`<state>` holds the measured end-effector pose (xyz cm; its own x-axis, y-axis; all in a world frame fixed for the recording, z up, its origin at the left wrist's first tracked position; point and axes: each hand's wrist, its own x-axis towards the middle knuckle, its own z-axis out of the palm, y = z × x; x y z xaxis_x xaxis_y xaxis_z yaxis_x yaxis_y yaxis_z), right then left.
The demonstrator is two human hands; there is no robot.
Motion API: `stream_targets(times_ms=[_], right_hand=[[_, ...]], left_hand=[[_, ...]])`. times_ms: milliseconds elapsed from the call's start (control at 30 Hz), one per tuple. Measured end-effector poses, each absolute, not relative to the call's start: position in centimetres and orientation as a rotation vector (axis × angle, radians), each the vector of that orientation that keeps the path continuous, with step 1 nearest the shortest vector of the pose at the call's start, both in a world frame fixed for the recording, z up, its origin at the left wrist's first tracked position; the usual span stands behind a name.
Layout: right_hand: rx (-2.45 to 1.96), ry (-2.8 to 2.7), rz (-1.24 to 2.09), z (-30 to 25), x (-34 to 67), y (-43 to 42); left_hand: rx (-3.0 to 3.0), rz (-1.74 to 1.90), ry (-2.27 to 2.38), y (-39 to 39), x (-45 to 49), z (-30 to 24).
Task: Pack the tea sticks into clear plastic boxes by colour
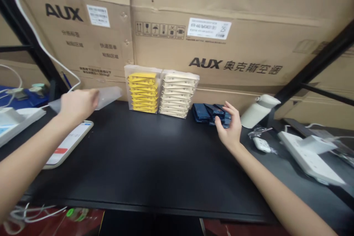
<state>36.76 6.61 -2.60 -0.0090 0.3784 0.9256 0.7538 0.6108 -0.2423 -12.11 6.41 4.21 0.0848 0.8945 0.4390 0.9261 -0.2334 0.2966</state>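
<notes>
At the left, my left hand [79,105] is closed around a translucent plastic box [108,96], held above the table near a phone. My right hand [230,125] is at the right, fingers apart and curved, just in front of a pile of dark blue packets [203,113]; whether it touches them I cannot tell. Between my hands, against the cardboard, stand two clear boxes side by side. One holds a stack of yellow packets [143,93], the other a stack of cream packets [177,95].
A phone [72,142] with its screen lit lies at the left on the black table [155,169]. To the right are a pale bottle [256,112], a small white case [261,145] and a white power strip [306,158]. Cardboard [238,48] walls the back.
</notes>
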Motion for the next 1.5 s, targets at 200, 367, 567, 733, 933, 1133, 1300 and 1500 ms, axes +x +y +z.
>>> stream_targets(times_ms=[200, 367, 567, 733, 933, 1133, 1300, 1500], right_hand=[[-1.019, -1.641, -0.251, -2.6, 36.2, 6.2], [-1.075, -1.735, -0.088, -2.7, 34.4, 4.3], [-1.165, -1.946, 0.580, -2.8, 32.6, 2.4], [-1.491, -1.711, 1.159, -2.1, 32.7, 2.8], [-1.315, -1.366, 1.718, -1.4, 33.3, 3.3], [-1.143, -1.145, 1.659, -0.8, 33.0, 3.0], [-1.174, -1.491, 1.581, -0.3, 33.3, 2.3], [-1.198, -1.518, 1.520, -2.0, 33.6, 3.4]], left_hand=[[-1.884, -0.703, -1.799, -4.1, -2.6, 7.0], [-2.472, -0.456, -1.368, -8.4, 6.2, 4.1], [-3.019, -0.480, -1.045, -6.3, 10.3, 3.5], [-2.948, -1.024, -1.570, 1.6, 2.7, 4.8], [-3.282, -0.878, -1.905, 6.5, -3.7, 0.2], [-3.093, -1.207, -2.117, 5.8, -2.9, -1.4], [-2.770, -1.739, -2.349, 5.3, -2.8, -1.2], [-2.661, -2.010, -2.367, 5.4, -2.9, -1.1]])
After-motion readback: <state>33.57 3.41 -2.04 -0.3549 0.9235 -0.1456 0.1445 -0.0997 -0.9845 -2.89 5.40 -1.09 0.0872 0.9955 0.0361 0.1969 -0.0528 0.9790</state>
